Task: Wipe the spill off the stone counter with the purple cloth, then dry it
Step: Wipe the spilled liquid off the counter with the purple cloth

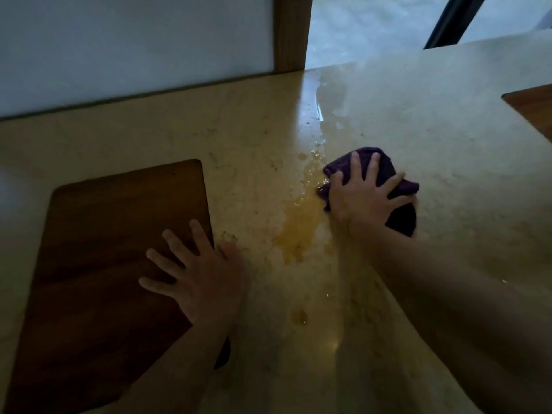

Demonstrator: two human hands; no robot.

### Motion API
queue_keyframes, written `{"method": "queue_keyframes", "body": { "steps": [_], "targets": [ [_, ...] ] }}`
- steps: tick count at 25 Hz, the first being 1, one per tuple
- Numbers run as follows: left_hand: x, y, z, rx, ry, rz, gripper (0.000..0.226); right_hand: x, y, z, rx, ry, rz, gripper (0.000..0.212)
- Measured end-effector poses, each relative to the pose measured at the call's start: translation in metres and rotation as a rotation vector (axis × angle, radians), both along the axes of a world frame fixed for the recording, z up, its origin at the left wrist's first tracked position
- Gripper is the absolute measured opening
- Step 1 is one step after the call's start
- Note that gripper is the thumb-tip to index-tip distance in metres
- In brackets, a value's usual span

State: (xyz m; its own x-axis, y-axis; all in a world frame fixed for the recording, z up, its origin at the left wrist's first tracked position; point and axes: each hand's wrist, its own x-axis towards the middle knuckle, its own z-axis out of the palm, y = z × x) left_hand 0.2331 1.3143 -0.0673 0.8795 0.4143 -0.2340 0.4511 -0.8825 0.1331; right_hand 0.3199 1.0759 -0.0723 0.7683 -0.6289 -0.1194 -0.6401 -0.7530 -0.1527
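Observation:
An amber spill [298, 228] lies in a streak on the beige stone counter [448, 130], running from a small drop near me up toward clear wet patches at the back. My right hand [363, 195] presses down on a bunched purple cloth [400, 216] at the right edge of the spill, fingers spread over it. My left hand [197, 273] rests flat, fingers apart, on the right edge of a dark wooden board [104, 249] and holds nothing.
The wooden board covers the counter's left side. A white wall panel [134, 40] and a wooden post [292, 31] stand at the back. A wooden surface [534, 106] cuts into the counter at the far right.

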Motion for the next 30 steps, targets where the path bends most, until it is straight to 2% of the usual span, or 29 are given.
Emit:
{"method": "queue_keyframes", "body": {
  "steps": [8, 11, 14, 16, 19, 22, 26, 30],
  "targets": [
    [0.010, -0.006, 0.001, 0.065, 0.134, 0.133, 0.076, 0.205, -0.034, 0.010, 0.006, 0.039, 0.192, 0.064],
    [0.011, -0.011, 0.004, 0.106, 0.143, 0.143, 0.068, 0.251, -0.054, 0.012, -0.021, 0.030, 0.357, 0.062],
    [0.009, -0.010, 0.004, 0.054, 0.064, 0.117, 0.074, 0.274, -0.061, 0.007, -0.014, 0.027, 0.530, 0.060],
    [0.005, -0.007, 0.003, -0.008, 0.028, 0.101, 0.079, 0.273, -0.062, 0.006, -0.018, 0.016, 0.631, 0.060],
    [0.005, -0.001, -0.003, 0.080, 0.083, 0.090, 0.077, 0.256, -0.052, 0.007, -0.043, 0.021, 0.800, 0.059],
    [0.002, 0.001, -0.007, 0.085, 0.020, 0.066, 0.075, 0.222, -0.033, 0.008, -0.028, 0.017, 0.908, 0.057],
    [0.005, 0.002, -0.008, 0.061, -0.003, 0.040, 0.076, 0.147, -0.022, 0.004, -0.026, -0.006, 0.986, 0.055],
    [0.002, 0.005, -0.009, 0.053, -0.040, 0.013, 0.068, 0.038, -0.015, 0.006, -0.025, -0.014, 0.976, 0.054]
  ]
}}
